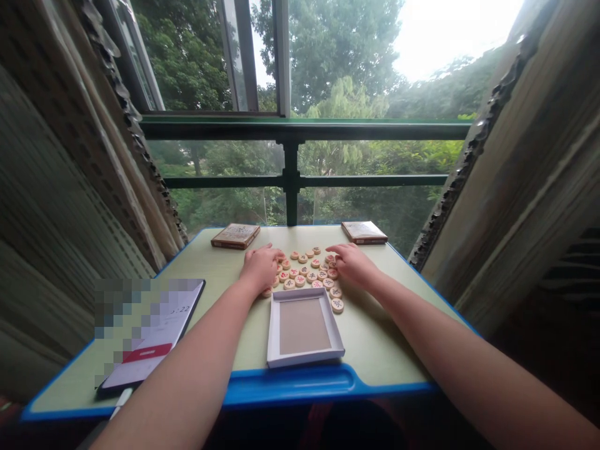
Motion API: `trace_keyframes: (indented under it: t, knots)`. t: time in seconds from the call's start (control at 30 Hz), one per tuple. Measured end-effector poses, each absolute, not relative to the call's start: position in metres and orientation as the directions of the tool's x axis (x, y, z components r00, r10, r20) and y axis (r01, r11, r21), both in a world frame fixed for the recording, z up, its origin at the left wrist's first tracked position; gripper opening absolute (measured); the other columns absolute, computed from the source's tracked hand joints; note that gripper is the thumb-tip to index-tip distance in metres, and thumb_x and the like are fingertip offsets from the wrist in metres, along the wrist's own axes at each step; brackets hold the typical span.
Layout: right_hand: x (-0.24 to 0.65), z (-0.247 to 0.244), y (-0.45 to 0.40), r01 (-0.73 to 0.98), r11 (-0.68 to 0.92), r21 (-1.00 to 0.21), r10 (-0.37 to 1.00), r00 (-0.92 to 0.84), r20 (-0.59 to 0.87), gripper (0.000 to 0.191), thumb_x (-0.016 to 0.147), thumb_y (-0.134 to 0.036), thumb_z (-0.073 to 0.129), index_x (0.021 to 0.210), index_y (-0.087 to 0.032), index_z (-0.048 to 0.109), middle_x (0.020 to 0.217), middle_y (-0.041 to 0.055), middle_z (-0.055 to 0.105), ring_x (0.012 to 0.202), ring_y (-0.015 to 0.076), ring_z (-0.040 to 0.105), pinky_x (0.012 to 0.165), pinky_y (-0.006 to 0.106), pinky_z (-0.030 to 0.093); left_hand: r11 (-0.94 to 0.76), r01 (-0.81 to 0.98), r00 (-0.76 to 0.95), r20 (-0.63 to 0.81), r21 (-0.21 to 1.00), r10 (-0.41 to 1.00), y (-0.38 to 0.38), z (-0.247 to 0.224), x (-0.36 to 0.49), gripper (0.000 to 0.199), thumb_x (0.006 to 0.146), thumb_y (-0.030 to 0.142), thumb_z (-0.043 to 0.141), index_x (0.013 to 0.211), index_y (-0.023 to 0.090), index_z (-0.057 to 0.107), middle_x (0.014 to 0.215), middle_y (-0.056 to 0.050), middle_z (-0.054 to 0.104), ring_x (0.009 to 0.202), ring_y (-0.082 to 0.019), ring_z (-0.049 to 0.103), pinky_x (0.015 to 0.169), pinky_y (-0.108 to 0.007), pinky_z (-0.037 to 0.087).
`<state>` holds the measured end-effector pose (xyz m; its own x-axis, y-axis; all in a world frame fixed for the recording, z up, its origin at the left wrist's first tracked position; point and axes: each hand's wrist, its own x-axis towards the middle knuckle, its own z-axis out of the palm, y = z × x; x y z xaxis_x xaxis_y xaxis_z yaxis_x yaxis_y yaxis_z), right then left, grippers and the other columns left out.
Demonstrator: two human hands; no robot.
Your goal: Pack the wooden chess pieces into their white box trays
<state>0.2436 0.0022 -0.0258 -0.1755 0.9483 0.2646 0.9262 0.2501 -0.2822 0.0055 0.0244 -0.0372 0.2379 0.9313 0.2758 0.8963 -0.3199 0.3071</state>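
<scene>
Several round wooden Chinese chess pieces (304,271), marked in red or black, lie loosely spread on the table. My left hand (262,267) rests at the left edge of the spread, its fingers apart and bent over the nearest pieces; some are partly hidden by it. On the opposite side, my right hand (355,265) has its fingers stretched out beside the outer pieces, with nothing gripped. Nearer to me sits an open white box tray (305,326) with a bare brown bottom. One piece (337,305) lies close to its right wall.
Two flat patterned boxes (235,235) lie at the table's far side, the second box (364,232) to the right. A tablet (154,350) with a cable stands left of my forearm. The blue-edged table (398,350) meets a window with a green railing (300,129); curtains (510,156) flank it.
</scene>
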Motion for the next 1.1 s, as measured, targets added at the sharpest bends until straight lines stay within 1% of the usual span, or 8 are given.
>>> trace_keyframes:
  t: [0.07, 0.17, 0.33, 0.47, 0.63, 0.9, 1.03, 1.1]
  knots:
    - [0.247, -0.026, 0.004, 0.940, 0.204, -0.275, 0.960, -0.138, 0.242, 0.042, 0.081, -0.012, 0.038, 0.115, -0.015, 0.062, 0.115, 0.0082, 0.064, 0.108, 0.0247, 0.051, 0.093, 0.035, 0.040, -0.273, 0.905, 0.175, 0.297, 0.327, 0.939, 0.026, -0.037, 0.004, 0.044, 0.074, 0.006, 0.042, 0.105, 0.024, 0.068, 0.113, -0.004, 0.066, 0.122, -0.020, 0.047, 0.104, -0.035, 0.030]
    - [0.250, -0.027, 0.007, 0.946, 0.178, -0.269, 0.970, -0.123, 0.211, 0.037, 0.083, -0.016, 0.038, 0.108, -0.015, 0.066, 0.109, 0.0090, 0.067, 0.103, 0.0245, 0.057, 0.088, 0.033, 0.043, -0.261, 0.907, 0.154, 0.316, 0.330, 0.936, 0.027, -0.036, 0.003, 0.045, 0.070, 0.004, 0.043, 0.100, 0.023, 0.070, 0.110, -0.004, 0.067, 0.117, -0.020, 0.051, 0.102, -0.032, 0.033]
    - [0.250, -0.024, 0.006, 0.934, 0.205, -0.292, 0.968, -0.150, 0.200, 0.033, 0.081, -0.015, 0.043, 0.099, -0.020, 0.070, 0.103, 0.0057, 0.070, 0.096, 0.0208, 0.061, 0.082, 0.028, 0.045, -0.360, 0.877, 0.294, 0.237, 0.319, 0.926, 0.023, -0.035, 0.008, 0.039, 0.070, 0.007, 0.046, 0.091, 0.027, 0.072, 0.106, -0.001, 0.069, 0.111, -0.021, 0.054, 0.101, -0.035, 0.032]
    - [0.247, -0.023, 0.003, 0.918, 0.273, -0.289, 0.949, -0.208, 0.235, 0.029, 0.083, -0.019, 0.045, 0.096, -0.020, 0.071, 0.100, 0.0051, 0.070, 0.094, 0.0205, 0.062, 0.082, 0.028, 0.046, -0.401, 0.862, 0.339, 0.235, 0.311, 0.911, 0.020, -0.036, 0.011, 0.038, 0.071, 0.007, 0.047, 0.091, 0.028, 0.072, 0.113, 0.000, 0.066, 0.111, -0.021, 0.053, 0.101, -0.036, 0.031]
    - [0.247, -0.024, 0.004, 0.921, 0.273, -0.279, 0.946, -0.203, 0.254, 0.030, 0.084, -0.017, 0.044, 0.100, -0.019, 0.070, 0.103, 0.0058, 0.069, 0.097, 0.0203, 0.061, 0.086, 0.029, 0.045, -0.389, 0.877, 0.330, 0.237, 0.280, 0.914, 0.017, -0.036, 0.013, 0.041, 0.072, 0.006, 0.045, 0.096, 0.027, 0.070, 0.119, -0.001, 0.063, 0.112, -0.021, 0.051, 0.100, -0.036, 0.030]
    - [0.245, -0.026, 0.003, 0.909, 0.318, -0.270, 0.931, -0.246, 0.269, 0.029, 0.084, -0.018, 0.046, 0.102, -0.019, 0.068, 0.108, 0.0069, 0.067, 0.101, 0.0217, 0.056, 0.092, 0.033, 0.040, -0.376, 0.894, 0.319, 0.240, 0.245, 0.917, 0.015, -0.031, 0.014, 0.031, 0.075, 0.011, 0.041, 0.087, 0.023, 0.068, 0.104, -0.004, 0.068, 0.105, -0.021, 0.055, 0.093, -0.036, 0.034]
    - [0.251, -0.027, 0.006, 0.931, 0.200, -0.304, 0.946, -0.103, 0.308, 0.041, 0.080, -0.007, 0.040, 0.113, -0.016, 0.063, 0.112, 0.0071, 0.065, 0.106, 0.0214, 0.053, 0.093, 0.031, 0.040, -0.367, 0.896, 0.302, 0.262, 0.250, 0.917, 0.017, -0.034, 0.013, 0.035, 0.077, 0.015, 0.043, 0.099, 0.026, 0.067, 0.117, -0.002, 0.064, 0.113, -0.021, 0.052, 0.096, -0.034, 0.034]
    - [0.254, -0.028, 0.009, 0.926, 0.171, -0.336, 0.951, -0.066, 0.301, 0.045, 0.079, -0.004, 0.038, 0.115, -0.015, 0.062, 0.111, 0.0066, 0.066, 0.105, 0.0202, 0.055, 0.091, 0.029, 0.041, -0.376, 0.892, 0.313, 0.258, 0.252, 0.914, 0.019, -0.037, 0.013, 0.034, 0.078, 0.016, 0.043, 0.097, 0.027, 0.069, 0.121, 0.000, 0.061, 0.117, -0.020, 0.049, 0.099, -0.034, 0.032]
